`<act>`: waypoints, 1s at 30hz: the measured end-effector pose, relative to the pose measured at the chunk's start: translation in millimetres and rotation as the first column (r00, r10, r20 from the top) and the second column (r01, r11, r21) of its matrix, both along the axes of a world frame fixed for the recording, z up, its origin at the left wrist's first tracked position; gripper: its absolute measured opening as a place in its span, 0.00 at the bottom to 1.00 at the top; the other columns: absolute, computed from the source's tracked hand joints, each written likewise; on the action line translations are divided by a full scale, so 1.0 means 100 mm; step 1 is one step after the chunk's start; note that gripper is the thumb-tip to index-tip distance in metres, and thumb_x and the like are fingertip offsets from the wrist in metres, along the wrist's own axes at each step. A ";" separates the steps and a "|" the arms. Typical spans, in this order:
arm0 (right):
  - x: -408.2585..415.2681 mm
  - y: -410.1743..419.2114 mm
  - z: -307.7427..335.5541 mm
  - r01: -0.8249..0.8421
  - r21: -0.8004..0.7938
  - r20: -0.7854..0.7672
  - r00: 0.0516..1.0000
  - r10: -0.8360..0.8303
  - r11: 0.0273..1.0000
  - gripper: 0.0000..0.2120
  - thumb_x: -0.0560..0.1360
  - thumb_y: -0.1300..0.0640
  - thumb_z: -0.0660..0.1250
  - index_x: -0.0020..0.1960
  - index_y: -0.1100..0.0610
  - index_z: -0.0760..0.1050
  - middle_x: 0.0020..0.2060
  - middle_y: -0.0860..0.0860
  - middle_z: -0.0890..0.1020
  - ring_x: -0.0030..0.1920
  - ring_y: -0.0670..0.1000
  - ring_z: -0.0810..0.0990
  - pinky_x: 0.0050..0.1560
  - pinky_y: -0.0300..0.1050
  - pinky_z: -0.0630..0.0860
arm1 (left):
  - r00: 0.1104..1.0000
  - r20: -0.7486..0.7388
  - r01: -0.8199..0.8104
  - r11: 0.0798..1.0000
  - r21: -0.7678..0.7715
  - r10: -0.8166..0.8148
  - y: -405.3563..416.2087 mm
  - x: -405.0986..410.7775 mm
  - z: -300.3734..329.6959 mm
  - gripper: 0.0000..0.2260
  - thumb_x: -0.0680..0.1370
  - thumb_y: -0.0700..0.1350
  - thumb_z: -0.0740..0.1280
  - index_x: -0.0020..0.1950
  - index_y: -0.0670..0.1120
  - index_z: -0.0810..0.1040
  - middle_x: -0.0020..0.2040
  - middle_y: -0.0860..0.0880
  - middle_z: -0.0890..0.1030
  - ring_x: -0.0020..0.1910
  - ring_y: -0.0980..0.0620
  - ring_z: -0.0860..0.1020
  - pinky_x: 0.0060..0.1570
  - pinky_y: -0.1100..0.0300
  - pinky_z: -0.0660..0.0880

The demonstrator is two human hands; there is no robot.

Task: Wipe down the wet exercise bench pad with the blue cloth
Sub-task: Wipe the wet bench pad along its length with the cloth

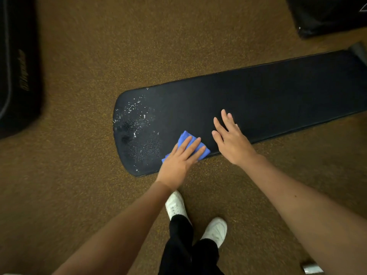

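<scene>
Gold script lettering is showing on the black padded equipment far off to the left of the left hand, running sideways along its face. Too blurred and dim to be reading any word. No other text, label or number is showing.

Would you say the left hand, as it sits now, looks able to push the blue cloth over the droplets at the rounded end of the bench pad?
Probably yes. The left hand presses the blue cloth flat beside the droplets, with nothing lying between them.
</scene>
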State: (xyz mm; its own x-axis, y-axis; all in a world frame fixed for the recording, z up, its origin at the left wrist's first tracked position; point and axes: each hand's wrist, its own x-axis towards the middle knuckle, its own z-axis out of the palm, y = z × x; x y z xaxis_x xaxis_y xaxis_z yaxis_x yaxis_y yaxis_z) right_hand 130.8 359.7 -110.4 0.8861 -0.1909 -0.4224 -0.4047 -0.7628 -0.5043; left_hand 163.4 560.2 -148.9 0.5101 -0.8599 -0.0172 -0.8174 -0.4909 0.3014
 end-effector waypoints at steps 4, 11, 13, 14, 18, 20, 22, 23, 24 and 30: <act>0.00 0.00 -0.02 0.003 0.007 0.001 1.000 -0.003 1.000 0.24 0.82 0.49 0.47 0.76 0.54 0.51 0.76 0.50 0.42 0.75 0.48 0.39 0.73 0.48 0.43 | 0.985 -0.034 -0.168 0.985 0.027 0.169 -0.18 0.25 0.05 0.22 0.76 0.41 0.53 0.70 0.45 0.67 0.71 0.43 0.67 0.70 0.38 0.64 0.64 0.42 0.68; -0.01 0.00 0.01 -0.003 0.019 0.007 1.000 0.003 1.000 0.24 0.82 0.50 0.47 0.76 0.54 0.50 0.76 0.50 0.42 0.75 0.48 0.38 0.73 0.49 0.43 | 0.996 -0.010 -0.084 0.996 -0.023 0.084 -0.16 -0.17 -0.03 0.30 0.73 0.35 0.66 0.73 0.48 0.61 0.73 0.46 0.63 0.73 0.44 0.55 0.67 0.41 0.61; -0.01 0.00 0.02 0.002 0.023 0.007 1.000 -0.003 1.000 0.24 0.82 0.49 0.47 0.76 0.54 0.51 0.76 0.49 0.42 0.75 0.48 0.39 0.73 0.49 0.44 | 0.998 0.058 0.032 0.999 0.021 -0.033 -0.02 -0.13 -0.01 0.30 0.73 0.37 0.65 0.73 0.49 0.61 0.74 0.47 0.63 0.73 0.45 0.56 0.67 0.44 0.59; -0.01 -0.01 0.02 0.004 0.027 0.008 1.000 -0.005 1.000 0.24 0.82 0.49 0.47 0.76 0.54 0.51 0.76 0.49 0.42 0.75 0.48 0.39 0.73 0.49 0.44 | 0.995 0.073 0.070 0.997 0.044 -0.073 0.02 -0.06 0.00 0.29 0.73 0.38 0.63 0.73 0.49 0.60 0.73 0.47 0.63 0.72 0.45 0.57 0.67 0.45 0.59; -0.01 -0.02 0.01 0.008 0.036 0.005 1.000 -0.008 0.999 0.24 0.82 0.49 0.47 0.76 0.54 0.52 0.76 0.49 0.42 0.75 0.48 0.39 0.73 0.48 0.43 | 0.996 0.027 -0.083 0.995 0.052 0.081 -0.07 0.21 0.02 0.21 0.77 0.42 0.55 0.71 0.46 0.66 0.71 0.44 0.68 0.70 0.40 0.64 0.64 0.42 0.68; -0.01 0.00 0.00 0.011 0.028 0.010 1.000 -0.011 1.000 0.24 0.82 0.49 0.47 0.76 0.54 0.51 0.76 0.49 0.42 0.75 0.48 0.39 0.73 0.48 0.43 | 0.978 -0.013 -0.209 0.977 0.049 0.210 -0.22 0.15 0.05 0.20 0.76 0.41 0.54 0.69 0.44 0.69 0.69 0.43 0.70 0.69 0.38 0.67 0.61 0.40 0.70; -0.01 0.02 -0.02 0.011 0.007 0.026 1.000 -0.012 1.000 0.24 0.82 0.49 0.47 0.76 0.54 0.51 0.76 0.50 0.42 0.75 0.48 0.39 0.73 0.49 0.43 | 0.959 -0.012 -0.284 0.959 0.029 0.284 -0.35 0.00 0.06 0.20 0.76 0.41 0.55 0.68 0.44 0.70 0.69 0.43 0.70 0.69 0.38 0.66 0.62 0.40 0.68; -0.01 0.03 -0.03 0.011 -0.005 0.032 0.999 -0.011 1.000 0.24 0.82 0.49 0.47 0.76 0.54 0.51 0.76 0.50 0.42 0.75 0.49 0.39 0.73 0.50 0.43 | 0.957 -0.005 -0.288 0.957 0.022 0.289 -0.40 -0.08 0.05 0.20 0.76 0.41 0.57 0.69 0.44 0.69 0.70 0.43 0.70 0.70 0.39 0.65 0.64 0.40 0.65; -0.01 0.04 -0.03 0.010 -0.017 0.033 0.999 -0.010 1.000 0.24 0.82 0.49 0.47 0.76 0.54 0.51 0.76 0.50 0.42 0.75 0.49 0.39 0.73 0.50 0.43 | 0.959 -0.008 -0.283 0.959 0.009 0.283 -0.42 -0.15 0.05 0.21 0.76 0.40 0.59 0.70 0.45 0.68 0.71 0.44 0.68 0.71 0.39 0.64 0.65 0.41 0.63; 0.02 0.05 -0.01 0.015 -0.014 -0.011 1.000 -0.015 1.000 0.25 0.82 0.48 0.47 0.76 0.55 0.51 0.76 0.51 0.41 0.75 0.49 0.38 0.73 0.49 0.42 | 0.967 -0.026 -0.253 0.966 0.051 0.254 -0.28 0.06 0.06 0.20 0.76 0.39 0.58 0.69 0.43 0.68 0.70 0.42 0.69 0.69 0.38 0.66 0.61 0.40 0.70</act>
